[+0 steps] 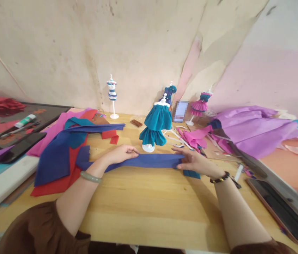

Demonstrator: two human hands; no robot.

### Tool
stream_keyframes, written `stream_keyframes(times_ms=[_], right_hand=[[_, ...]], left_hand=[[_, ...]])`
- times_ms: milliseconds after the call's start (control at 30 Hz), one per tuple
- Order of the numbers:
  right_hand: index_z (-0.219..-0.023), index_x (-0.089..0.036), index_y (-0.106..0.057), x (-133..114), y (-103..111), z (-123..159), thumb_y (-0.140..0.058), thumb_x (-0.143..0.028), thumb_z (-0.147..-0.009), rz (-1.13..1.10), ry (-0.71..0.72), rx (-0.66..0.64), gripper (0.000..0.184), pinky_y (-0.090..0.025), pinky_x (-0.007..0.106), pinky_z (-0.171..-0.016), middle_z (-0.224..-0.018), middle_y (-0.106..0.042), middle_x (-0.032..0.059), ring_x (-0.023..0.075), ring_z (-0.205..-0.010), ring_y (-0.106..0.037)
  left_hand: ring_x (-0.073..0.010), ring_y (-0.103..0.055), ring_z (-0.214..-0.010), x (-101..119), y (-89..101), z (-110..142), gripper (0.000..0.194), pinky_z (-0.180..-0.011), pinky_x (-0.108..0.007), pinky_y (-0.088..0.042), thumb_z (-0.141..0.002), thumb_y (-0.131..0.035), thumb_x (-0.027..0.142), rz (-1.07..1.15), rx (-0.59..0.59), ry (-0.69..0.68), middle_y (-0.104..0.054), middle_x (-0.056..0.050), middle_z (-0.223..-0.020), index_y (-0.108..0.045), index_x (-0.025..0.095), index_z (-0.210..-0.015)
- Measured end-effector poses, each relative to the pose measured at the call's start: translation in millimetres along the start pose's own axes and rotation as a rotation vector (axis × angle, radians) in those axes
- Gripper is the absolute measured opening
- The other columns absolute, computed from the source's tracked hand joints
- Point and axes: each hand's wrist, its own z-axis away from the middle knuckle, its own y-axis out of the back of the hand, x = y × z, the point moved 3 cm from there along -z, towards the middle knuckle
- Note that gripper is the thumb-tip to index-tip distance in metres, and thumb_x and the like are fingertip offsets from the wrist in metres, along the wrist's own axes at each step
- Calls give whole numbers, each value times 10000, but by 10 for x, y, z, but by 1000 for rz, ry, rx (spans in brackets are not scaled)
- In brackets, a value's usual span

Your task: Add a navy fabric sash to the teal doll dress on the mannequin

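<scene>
A long folded strip of dark blue fabric (154,160) lies across the wooden table (143,208). My left hand (121,153) rests on its left part, fingers closed over the upper edge. My right hand (193,162) pinches the strip's right end, where a teal scrap (192,174) pokes out beneath. Just behind the strip stands a small mannequin in a teal ruffled dress (156,121).
A pile of blue, red, teal and pink cloth (64,148) lies at the left. Two more mini mannequins (112,93) (200,106) stand by the wall. Purple fabric (254,128), pink scraps (193,137), a glue stick (25,121) and a dark tablet (281,204) are around.
</scene>
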Motion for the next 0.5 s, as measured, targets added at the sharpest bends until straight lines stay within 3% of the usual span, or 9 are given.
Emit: stream_keyframes(times_ms=[133,267,400,500], right_hand=[[-1210,-214,-650,49,-32,-62,-701,-393,-735,-54,17,62,510,-565,378,-841,-1145,-690,78,222,-953,-666],[-1018,-201,-737,80,-21,-98,-684,-365,-710,-61,34,173,352,-566,366,-793,-980,-739,63,228,-909,-672],[-913,-199,-758,78,27,-90,-668,-351,-693,-77,47,257,281,-565,344,-718,-928,-746,53,202,-780,-676],[-860,-214,-760,90,83,-84,-664,-337,-683,-105,74,333,236,-560,348,-756,-959,-747,46,210,-834,-679]], left_hand=[[-222,-640,-1029,-42,25,-7,391,-902,-322,-462,-816,-606,468,13,9,18,-715,-80,-1106,-672,161,-1049],[-238,-639,-1038,-20,4,-4,482,-898,-335,-470,-818,-582,536,-29,-19,9,-700,-95,-1133,-661,160,-1108],[-269,-596,-1135,48,-39,15,767,-930,-359,-467,-710,-705,540,-106,-19,-31,-598,-127,-1310,-495,189,-1358],[-287,-558,-1193,78,-68,33,947,-973,-385,-446,-642,-769,518,-191,-24,-64,-529,-131,-1391,-372,228,-1452]])
